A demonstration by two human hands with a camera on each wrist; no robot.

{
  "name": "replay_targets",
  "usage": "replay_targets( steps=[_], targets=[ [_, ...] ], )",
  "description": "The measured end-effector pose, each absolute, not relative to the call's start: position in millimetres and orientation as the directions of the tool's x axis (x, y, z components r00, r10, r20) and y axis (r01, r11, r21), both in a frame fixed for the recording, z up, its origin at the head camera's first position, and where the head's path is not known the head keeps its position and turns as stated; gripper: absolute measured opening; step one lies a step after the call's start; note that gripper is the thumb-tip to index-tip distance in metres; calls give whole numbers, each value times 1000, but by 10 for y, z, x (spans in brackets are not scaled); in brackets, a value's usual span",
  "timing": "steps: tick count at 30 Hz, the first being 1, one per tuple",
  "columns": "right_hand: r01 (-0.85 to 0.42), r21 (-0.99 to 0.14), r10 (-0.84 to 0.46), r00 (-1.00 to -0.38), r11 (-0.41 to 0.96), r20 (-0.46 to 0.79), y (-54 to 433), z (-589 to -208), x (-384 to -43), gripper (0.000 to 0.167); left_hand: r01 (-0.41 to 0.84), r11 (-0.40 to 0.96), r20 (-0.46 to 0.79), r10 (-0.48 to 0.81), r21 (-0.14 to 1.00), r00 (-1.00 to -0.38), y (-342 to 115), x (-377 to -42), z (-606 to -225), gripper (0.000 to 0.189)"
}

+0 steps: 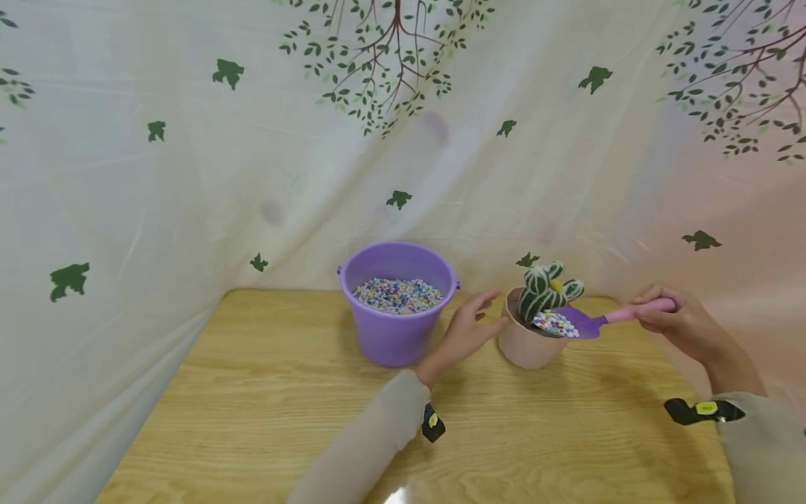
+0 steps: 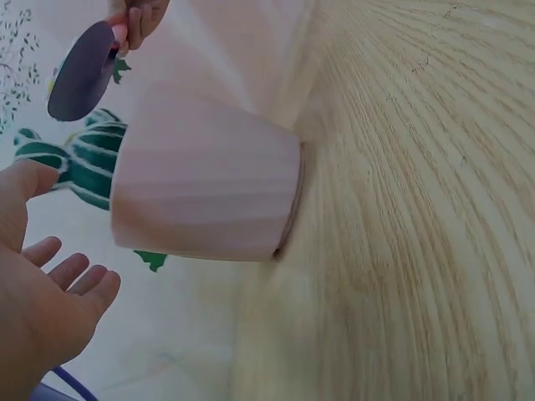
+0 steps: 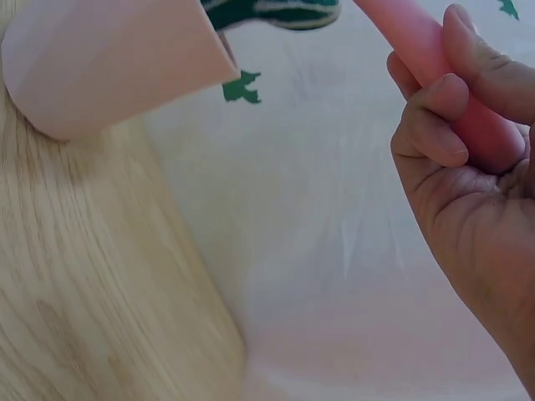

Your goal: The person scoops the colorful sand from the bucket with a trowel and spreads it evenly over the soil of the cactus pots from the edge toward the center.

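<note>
My right hand (image 1: pixel 674 315) grips the pink handle of a small purple trowel (image 1: pixel 588 323), its blade heaped with multicoloured beads (image 1: pixel 555 323). The blade reaches over the rim of a pale pink flower pot (image 1: pixel 532 348), close beside a striped green plush cactus (image 1: pixel 544 290) with a yellow spot. In the right wrist view the fingers and thumb wrap the pink handle (image 3: pixel 493 138). My left hand (image 1: pixel 466 329) is just left of the pot, fingers spread and nothing held. The left wrist view shows its thumb overlapping the cactus (image 2: pixel 88 163).
Left of the pot stands a purple bucket (image 1: pixel 393 339) holding many small coloured beads (image 1: pixel 398 295). Both stand on a wooden table (image 1: pixel 264 406). Behind the table hangs a pale curtain (image 1: pixel 302 175) printed with leaves and branches. Each wrist wears a dark band.
</note>
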State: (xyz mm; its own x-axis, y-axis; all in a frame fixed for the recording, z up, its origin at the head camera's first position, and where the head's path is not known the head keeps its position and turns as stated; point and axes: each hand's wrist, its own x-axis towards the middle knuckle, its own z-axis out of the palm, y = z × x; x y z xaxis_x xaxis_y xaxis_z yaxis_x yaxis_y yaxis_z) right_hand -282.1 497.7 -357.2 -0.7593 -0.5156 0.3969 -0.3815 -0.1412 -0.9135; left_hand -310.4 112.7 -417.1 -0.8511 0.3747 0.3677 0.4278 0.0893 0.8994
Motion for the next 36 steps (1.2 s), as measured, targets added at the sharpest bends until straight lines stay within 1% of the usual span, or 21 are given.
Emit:
replay_targets(
  steps=[6, 8, 11, 15, 19, 21, 24, 28, 32, 36],
  targets=[
    [-364, -924, -520, -770, -117, 369, 5081, -3616, -2823, 47, 404, 94, 348, 358, 910, -867, 1284, -3195, -4256, 55],
    [-365, -925, -529, -769, -100, 361, 5107, -3627, -2829, 47, 413, 120, 345, 374, 903, -861, 1319, -3211, -4268, 56],
    [-371, -924, -560, -748, -95, 358, 5138, -3646, -2854, 50, 444, 181, 345, 403, 878, -848, 1357, -3233, -4287, 57],
    [-365, -926, -582, -735, -93, 348, 5150, -3655, -2865, 53, 518, 265, 368, 455, 813, -811, 1396, -3272, -4334, 56],
    [-341, -938, -561, -766, -60, 314, 5154, -3639, -2848, 50, 567, 327, 380, 485, 757, -788, 1416, -3285, -4371, 57],
    [-323, -945, -547, -784, -46, 295, 5164, -3630, -2844, 48, 569, 348, 375, 487, 745, -789, 1423, -3278, -4374, 58],
    [-307, -950, -536, -795, -46, 283, 5180, -3636, -2851, 48, 567, 370, 374, 475, 736, -796, 1430, -3263, -4377, 60],
    [-329, -944, -531, -799, -8, 283, 5194, -3647, -2873, 48, 542, 382, 370, 437, 749, -820, 1448, -3248, -4399, 62],
    [-307, -951, -492, -835, 42, 248, 5192, -3645, -2885, 47, 510, 377, 356, 409, 773, -841, 1466, -3240, -4414, 65],
    [-278, -958, -469, -857, 73, 213, 5187, -3634, -2893, 46, 502, 372, 345, 412, 781, -843, 1466, -3235, -4405, 65]
  ],
)
